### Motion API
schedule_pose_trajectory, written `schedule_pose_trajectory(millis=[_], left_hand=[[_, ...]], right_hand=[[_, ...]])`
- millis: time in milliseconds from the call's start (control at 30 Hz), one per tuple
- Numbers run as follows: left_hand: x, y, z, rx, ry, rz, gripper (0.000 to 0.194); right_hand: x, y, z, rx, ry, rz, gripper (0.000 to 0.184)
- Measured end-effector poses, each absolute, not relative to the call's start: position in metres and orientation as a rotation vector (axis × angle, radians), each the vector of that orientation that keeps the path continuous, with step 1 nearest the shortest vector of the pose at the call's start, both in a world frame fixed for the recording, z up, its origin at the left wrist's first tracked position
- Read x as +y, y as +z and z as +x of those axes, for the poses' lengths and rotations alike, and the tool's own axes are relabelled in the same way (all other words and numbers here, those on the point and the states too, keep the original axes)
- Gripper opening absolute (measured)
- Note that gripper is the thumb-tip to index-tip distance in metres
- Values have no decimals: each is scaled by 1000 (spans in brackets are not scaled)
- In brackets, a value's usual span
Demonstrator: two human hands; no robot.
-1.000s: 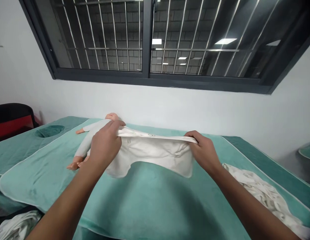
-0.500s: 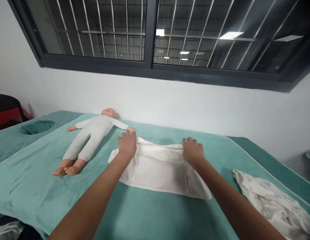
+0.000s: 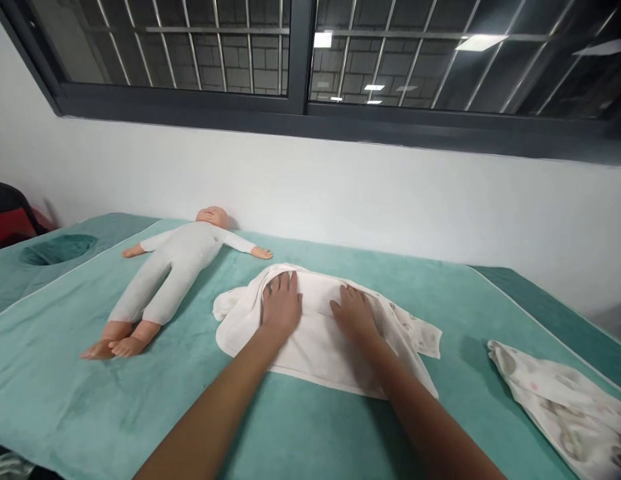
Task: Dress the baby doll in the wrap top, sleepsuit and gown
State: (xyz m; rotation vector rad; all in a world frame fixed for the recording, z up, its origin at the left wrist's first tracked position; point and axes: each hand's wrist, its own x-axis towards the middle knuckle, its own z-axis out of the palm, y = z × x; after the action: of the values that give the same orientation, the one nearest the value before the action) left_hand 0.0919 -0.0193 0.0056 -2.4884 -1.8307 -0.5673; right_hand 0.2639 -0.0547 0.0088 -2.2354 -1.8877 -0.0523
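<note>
A small white baby top [image 3: 315,340] lies spread on the green-covered bed, its plain inner side facing up. Both its sleeves stick out, the right one showing a small print. My left hand [image 3: 281,303] rests flat on the upper left of the cloth, fingers stretched out. Against the upper right part lies my right hand [image 3: 355,313], palm down with its fingers extended. Neither hand grips the fabric. Left of the top, a baby doll [image 3: 185,260] in a white suit lies on its back with its arms spread.
A crumpled printed white garment [image 3: 565,400] lies at the right on the green bed cover [image 3: 300,433]. The cover has a face hole [image 3: 60,249] at the left end. Behind stands a white wall [image 3: 340,190] below a barred window. A black and red object [image 3: 13,217] is at the far left.
Both hands have let go of the top's upper edge and moved inward, now flat on the cloth. The top has opened out, with its right sleeve showing. The view has shifted slightly.
</note>
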Motion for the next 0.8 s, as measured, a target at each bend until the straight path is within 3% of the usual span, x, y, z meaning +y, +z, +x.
schedule_pose_trajectory(millis=[133,333,800], left_hand=[[-25,0,89,-1710,-681,-2314,54],[-25,-2,85,-1715,-715,-2279,51],[17,-21,84,-1830,-593,-2467,47]], right_hand=[[-55,2,271,-1814,-385,-2176,64],[-55,-5,277,-1783,-520,-2142,61],[-35,-5,300,-1965,-162,-2147,50]])
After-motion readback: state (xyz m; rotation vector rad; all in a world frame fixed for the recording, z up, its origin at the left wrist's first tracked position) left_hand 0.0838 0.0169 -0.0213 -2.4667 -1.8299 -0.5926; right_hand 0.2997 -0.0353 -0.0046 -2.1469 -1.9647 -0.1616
